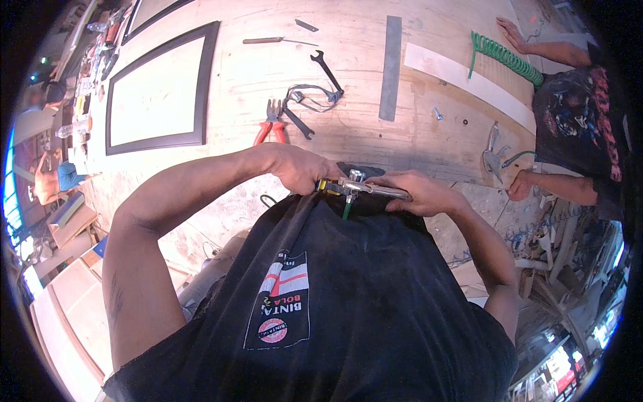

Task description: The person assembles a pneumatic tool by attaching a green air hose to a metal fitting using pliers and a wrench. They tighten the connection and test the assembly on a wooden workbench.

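Observation:
Close in front of my shirt, at the table's near edge, both my hands are on a silver metal fitting [356, 177]. My left hand [299, 169] is closed around a tool with yellow-and-black grips [328, 187], its working end up against the fitting. From the other side, my right hand [427, 193] grips a shiny silver metal handle [394, 193] that meets the fitting. A short green hose end [347, 210] hangs below it. The exact kinds of both tools are partly hidden by my fingers.
Red-handled pliers [272, 127], an open-end wrench [327, 71], a thin cable [325, 104] and a wooden-handled tool [264, 41] lie ahead. Dark frames [202, 84] lie left. Rightward are a grey strip [390, 70], coiled green hose [506, 57], silver spray gun [493, 155] and another person's hands [519, 184].

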`<action>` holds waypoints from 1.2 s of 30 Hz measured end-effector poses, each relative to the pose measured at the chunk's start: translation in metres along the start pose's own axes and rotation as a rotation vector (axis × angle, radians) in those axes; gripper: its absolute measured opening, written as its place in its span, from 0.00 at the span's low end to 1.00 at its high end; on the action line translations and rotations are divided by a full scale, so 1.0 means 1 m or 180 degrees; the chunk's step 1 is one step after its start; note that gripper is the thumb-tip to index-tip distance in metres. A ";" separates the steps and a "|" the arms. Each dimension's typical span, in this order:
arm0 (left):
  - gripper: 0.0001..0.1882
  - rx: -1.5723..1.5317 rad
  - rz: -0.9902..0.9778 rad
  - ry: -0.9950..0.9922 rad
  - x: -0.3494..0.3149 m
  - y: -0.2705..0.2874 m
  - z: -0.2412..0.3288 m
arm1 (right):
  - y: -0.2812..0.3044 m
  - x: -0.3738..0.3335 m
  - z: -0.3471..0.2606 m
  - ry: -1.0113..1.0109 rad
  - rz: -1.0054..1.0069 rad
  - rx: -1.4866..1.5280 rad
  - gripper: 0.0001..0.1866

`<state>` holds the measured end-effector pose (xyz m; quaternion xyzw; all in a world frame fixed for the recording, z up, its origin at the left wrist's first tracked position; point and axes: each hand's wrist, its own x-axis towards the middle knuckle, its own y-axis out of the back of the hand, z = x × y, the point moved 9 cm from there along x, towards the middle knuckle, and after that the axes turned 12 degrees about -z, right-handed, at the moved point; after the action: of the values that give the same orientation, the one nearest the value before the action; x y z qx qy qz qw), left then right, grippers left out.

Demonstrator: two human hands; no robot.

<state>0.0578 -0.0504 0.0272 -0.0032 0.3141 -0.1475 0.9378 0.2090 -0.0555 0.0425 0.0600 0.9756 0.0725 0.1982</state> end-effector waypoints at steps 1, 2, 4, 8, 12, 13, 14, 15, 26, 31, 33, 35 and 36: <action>0.32 -0.0013 -0.0021 -0.0056 0.000 -0.001 0.001 | 0.000 0.000 0.000 0.0000 -0.0015 0.0023 0.38; 0.33 -0.0026 -0.0041 -0.0111 0.001 -0.001 0.003 | 0.001 0.001 -0.002 -0.0001 -0.0030 0.0045 0.38; 0.33 -0.0045 -0.0063 -0.0010 -0.003 0.000 0.006 | 0.001 0.002 -0.002 0.0041 -0.0038 0.0058 0.37; 0.32 0.0067 0.0033 -0.0028 -0.005 0.001 0.007 | 0.001 0.003 0.000 0.0009 0.0006 0.0084 0.37; 0.30 -0.0036 -0.0084 -0.0002 -0.008 -0.001 0.018 | -0.002 0.003 0.000 -0.0098 -0.0027 0.0327 0.33; 0.29 -0.0042 -0.0106 -0.0006 -0.009 -0.001 0.020 | -0.002 0.003 -0.003 -0.0141 -0.0053 0.0315 0.33; 0.28 -0.0046 -0.0129 -0.0010 -0.009 -0.002 0.021 | -0.001 0.002 -0.007 -0.0184 -0.0077 0.0305 0.32; 0.28 -0.0076 -0.0148 -0.0110 -0.007 -0.005 0.020 | -0.002 0.001 -0.010 -0.0220 -0.0105 0.0292 0.31; 0.30 0.0204 -0.0018 0.0251 -0.014 -0.003 0.030 | 0.000 -0.010 -0.019 -0.0250 -0.0014 0.0149 0.30; 0.31 0.0110 -0.0110 0.0109 -0.001 -0.014 0.010 | -0.004 -0.009 -0.023 -0.0334 -0.0054 0.0260 0.29; 0.31 0.0158 -0.0117 0.0171 -0.001 -0.014 0.011 | -0.002 -0.010 -0.027 -0.0436 -0.0087 0.0190 0.29; 0.30 0.0199 -0.0106 0.0217 -0.002 -0.013 0.014 | -0.001 -0.013 -0.030 -0.0574 -0.0113 0.0129 0.28; 0.29 0.0189 -0.0127 0.0068 -0.001 -0.015 0.018 | -0.004 -0.014 -0.030 -0.0641 -0.0139 0.0115 0.27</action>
<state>0.0633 -0.0660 0.0434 0.0199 0.3195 -0.1754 0.9310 0.2099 -0.0651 0.0749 0.0492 0.9530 0.0442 0.2957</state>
